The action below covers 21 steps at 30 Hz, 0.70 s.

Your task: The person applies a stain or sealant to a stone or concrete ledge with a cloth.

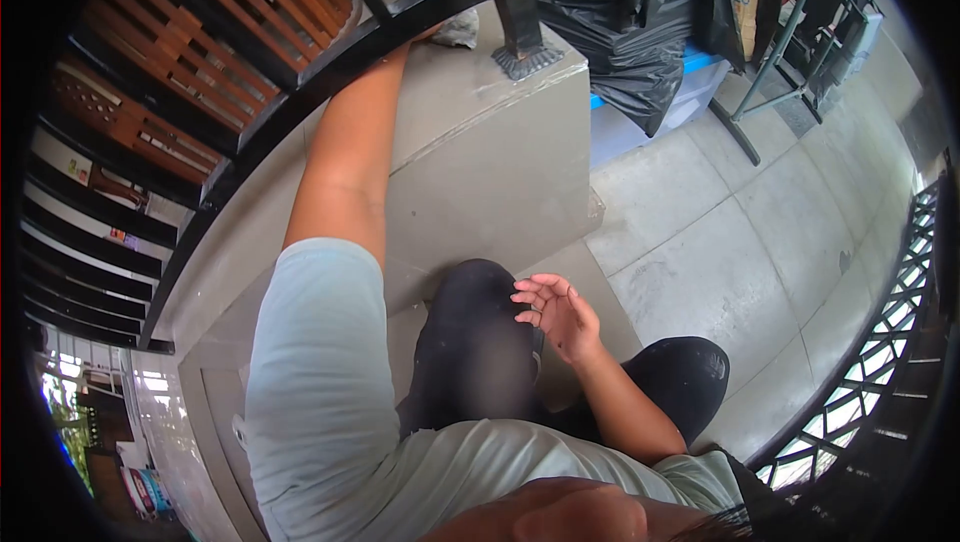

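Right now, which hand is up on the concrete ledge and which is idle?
The left hand is the one on the ledge, arm stretched out to a grey cloth beside the black post. The right hand rests empty, fingers loosely curled, by the knee.

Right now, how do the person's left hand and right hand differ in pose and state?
The left hand is stretched far forward to the top of the grey concrete ledge, mostly hidden behind the black metal rail, beside a grey crumpled cloth; the right hand is close in, by the knee in black trousers. The right hand is open, palm up, fingers curled, empty; the left hand's grip cannot be seen. Both are bare.
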### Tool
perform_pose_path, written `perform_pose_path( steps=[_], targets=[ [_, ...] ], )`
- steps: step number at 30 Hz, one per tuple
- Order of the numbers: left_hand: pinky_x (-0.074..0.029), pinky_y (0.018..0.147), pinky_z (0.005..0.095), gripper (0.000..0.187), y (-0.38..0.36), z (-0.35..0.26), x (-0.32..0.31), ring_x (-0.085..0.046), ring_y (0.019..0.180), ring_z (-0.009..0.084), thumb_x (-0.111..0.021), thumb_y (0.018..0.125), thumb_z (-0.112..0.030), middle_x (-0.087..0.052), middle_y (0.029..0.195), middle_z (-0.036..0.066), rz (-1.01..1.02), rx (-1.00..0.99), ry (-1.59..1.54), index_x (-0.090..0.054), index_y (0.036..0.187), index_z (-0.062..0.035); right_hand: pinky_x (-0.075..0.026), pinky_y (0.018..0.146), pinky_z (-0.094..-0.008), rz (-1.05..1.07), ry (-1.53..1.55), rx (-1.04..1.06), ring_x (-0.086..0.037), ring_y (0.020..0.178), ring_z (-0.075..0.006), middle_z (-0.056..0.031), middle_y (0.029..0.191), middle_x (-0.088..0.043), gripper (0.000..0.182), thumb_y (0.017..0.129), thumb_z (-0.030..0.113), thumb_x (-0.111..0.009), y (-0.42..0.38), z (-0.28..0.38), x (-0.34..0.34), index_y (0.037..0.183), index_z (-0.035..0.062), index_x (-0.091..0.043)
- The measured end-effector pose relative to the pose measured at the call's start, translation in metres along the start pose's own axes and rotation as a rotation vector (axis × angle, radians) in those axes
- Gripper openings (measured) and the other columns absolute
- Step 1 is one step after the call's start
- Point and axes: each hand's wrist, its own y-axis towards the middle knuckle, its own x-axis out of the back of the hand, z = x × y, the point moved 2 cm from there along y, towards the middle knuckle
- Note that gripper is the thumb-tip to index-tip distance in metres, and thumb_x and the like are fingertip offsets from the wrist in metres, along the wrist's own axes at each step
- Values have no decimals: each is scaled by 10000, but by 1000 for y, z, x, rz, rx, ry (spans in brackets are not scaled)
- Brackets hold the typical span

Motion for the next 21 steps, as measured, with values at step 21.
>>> perform_pose_path(
  steps=[21],
  targets=[
    [-332, 1204, 421, 816, -146, -41, 32, -418, 1463, 384, -566, 964, -587, -432, 1581, 236, 81, 15, -75, -413, 1549, -39, -511, 955, -443, 3, -86, 67, -592, 1230, -283, -163, 1364, -602, 599, 1010, 538, -482, 1, 9, -5, 1373, 66, -540]
  ],
)
